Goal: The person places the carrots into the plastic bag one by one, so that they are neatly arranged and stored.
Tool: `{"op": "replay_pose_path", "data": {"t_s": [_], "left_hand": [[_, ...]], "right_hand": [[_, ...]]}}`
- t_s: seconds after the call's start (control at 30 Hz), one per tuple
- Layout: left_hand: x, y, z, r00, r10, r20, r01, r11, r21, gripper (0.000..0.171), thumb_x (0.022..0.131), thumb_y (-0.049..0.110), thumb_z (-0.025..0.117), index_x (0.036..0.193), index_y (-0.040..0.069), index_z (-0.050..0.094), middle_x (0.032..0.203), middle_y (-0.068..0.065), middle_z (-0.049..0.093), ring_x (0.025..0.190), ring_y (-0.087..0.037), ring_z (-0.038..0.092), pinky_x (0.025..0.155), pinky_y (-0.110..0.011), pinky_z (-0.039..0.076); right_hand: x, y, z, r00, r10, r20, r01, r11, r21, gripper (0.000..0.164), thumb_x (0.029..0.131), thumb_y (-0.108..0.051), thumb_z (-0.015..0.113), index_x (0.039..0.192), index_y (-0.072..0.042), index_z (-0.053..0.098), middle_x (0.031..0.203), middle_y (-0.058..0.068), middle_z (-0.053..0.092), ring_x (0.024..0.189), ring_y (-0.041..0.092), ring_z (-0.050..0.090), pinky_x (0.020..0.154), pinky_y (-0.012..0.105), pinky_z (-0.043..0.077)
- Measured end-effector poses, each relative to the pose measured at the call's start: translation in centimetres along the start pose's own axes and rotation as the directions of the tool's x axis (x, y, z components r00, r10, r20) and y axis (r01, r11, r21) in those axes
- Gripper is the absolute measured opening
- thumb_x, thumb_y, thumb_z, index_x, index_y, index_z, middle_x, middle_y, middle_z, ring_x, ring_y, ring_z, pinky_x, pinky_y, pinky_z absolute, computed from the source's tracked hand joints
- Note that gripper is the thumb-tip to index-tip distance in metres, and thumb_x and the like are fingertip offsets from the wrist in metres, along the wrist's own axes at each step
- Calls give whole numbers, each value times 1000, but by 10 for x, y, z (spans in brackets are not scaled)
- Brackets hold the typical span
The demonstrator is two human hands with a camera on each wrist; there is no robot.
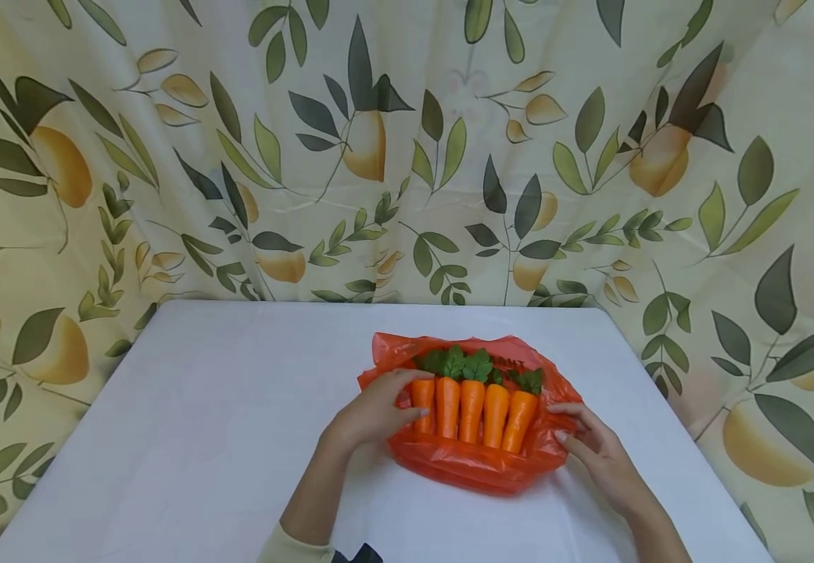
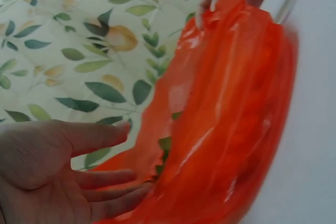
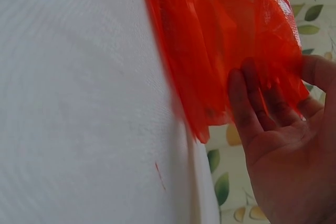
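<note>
Several orange carrots (image 1: 472, 410) with green leafy tops (image 1: 477, 365) lie side by side in a red plastic bag (image 1: 477, 473), its mouth spread around them. My left hand (image 1: 378, 407) is at the bag's left side, fingers over the leftmost carrot; the left wrist view shows that hand (image 2: 68, 177) with fairly straight fingers and the thumb apart. At the right edge, my right hand (image 1: 600, 450) holds the bag's film between thumb and fingers. In the right wrist view, the fingers of this hand (image 3: 289, 145) show partly through the film.
The bag lies on a white table (image 1: 224, 438). A curtain (image 1: 407, 258) printed with leaves and fruit hangs behind the table and along its sides. A pale sleeve (image 1: 297, 545) covers part of my left forearm.
</note>
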State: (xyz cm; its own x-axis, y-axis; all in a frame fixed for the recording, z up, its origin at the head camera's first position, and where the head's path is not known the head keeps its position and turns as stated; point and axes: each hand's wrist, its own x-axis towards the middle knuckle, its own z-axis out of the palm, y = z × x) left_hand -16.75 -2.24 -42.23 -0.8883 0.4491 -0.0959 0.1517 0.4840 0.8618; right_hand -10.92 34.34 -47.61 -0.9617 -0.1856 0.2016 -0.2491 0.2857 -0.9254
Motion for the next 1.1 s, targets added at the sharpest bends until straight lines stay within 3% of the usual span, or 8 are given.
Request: {"op": "replay_pose_path", "data": {"t_s": [0.13, 0.23, 0.37, 0.57, 0.77, 0.9, 1.0, 1.1], "left_hand": [[-12, 1, -21, 997, 81, 11, -81, 997, 17, 46, 99, 15, 71, 144, 16, 61, 146, -10, 54, 127, -32, 53, 94, -49, 55], [-22, -3, -39, 993, 114, -16, -113, 994, 9, 42, 100, 12, 68, 141, 19, 62, 144, -6, 57, 124, -29, 56, 94, -48, 55], [-36, -11, -60, 988, 113, -104, -114, 993, -6, 38, 100, 9, 68, 137, 22, 66, 138, -3, 61, 114, -24, 63, 90, -42, 58], [-58, -33, -85, 970, 80, -231, -69, 996, 56, 35, 100, 10, 68, 131, 25, 69, 130, 4, 64, 108, -18, 66, 90, -39, 57], [-85, -66, -110, 962, 127, -242, -80, 978, 194, 35, 99, 6, 67, 132, 19, 67, 130, 0, 63, 105, -18, 66, 87, -37, 57], [-104, -83, -127, 950, 173, -259, -102, 959, 263, 34, 98, 3, 69, 130, 16, 68, 128, -3, 64, 102, -19, 66, 82, -34, 57], [-117, -92, -136, 948, 174, -267, -93, 952, 291, 34, 98, 2, 69, 129, 15, 67, 128, -4, 64, 101, -20, 66, 78, -32, 57], [-125, -100, -141, 948, 165, -273, -75, 947, 311, 35, 98, 3, 69, 131, 15, 66, 130, -5, 62, 103, -23, 65, 77, -32, 57]], "right_hand": [[-1, -2, -2, 1000, 17, 4, -17, 1000, -23, 30, 106, -4, 55, 135, 4, 54, 133, -10, 61, 114, 4, 59, 89, 23, 55], [-3, -4, -2, 999, 35, 10, -34, 999, -37, 30, 107, -6, 55, 135, 3, 55, 133, -12, 60, 113, 5, 59, 89, 23, 54], [-4, -7, -3, 999, 45, 15, -44, 997, -56, 31, 107, -8, 55, 137, 2, 54, 134, -13, 58, 111, 5, 59, 88, 24, 55], [-5, -10, -5, 999, 25, 43, -23, 998, -63, 33, 107, -4, 55, 139, 2, 53, 135, -9, 56, 108, 9, 60, 87, 25, 56], [-8, -17, -4, 998, 52, 29, -49, 995, -87, 34, 107, -9, 57, 140, -2, 54, 137, -5, 56, 113, 3, 60, 87, 24, 55], [-8, -24, -6, 999, 22, 42, -17, 993, -114, 33, 106, -7, 57, 139, -2, 54, 138, 7, 56, 113, 5, 61, 87, 25, 56], [-6, -31, -9, 998, 2, 62, 8, 988, -155, 32, 106, -6, 58, 138, -3, 55, 137, 16, 55, 113, 6, 61, 88, 24, 56], [-5, -41, -12, 998, 17, 67, 0, 972, -236, 32, 105, -11, 61, 137, -6, 57, 136, 17, 58, 112, 6, 61, 87, 23, 55]]}}
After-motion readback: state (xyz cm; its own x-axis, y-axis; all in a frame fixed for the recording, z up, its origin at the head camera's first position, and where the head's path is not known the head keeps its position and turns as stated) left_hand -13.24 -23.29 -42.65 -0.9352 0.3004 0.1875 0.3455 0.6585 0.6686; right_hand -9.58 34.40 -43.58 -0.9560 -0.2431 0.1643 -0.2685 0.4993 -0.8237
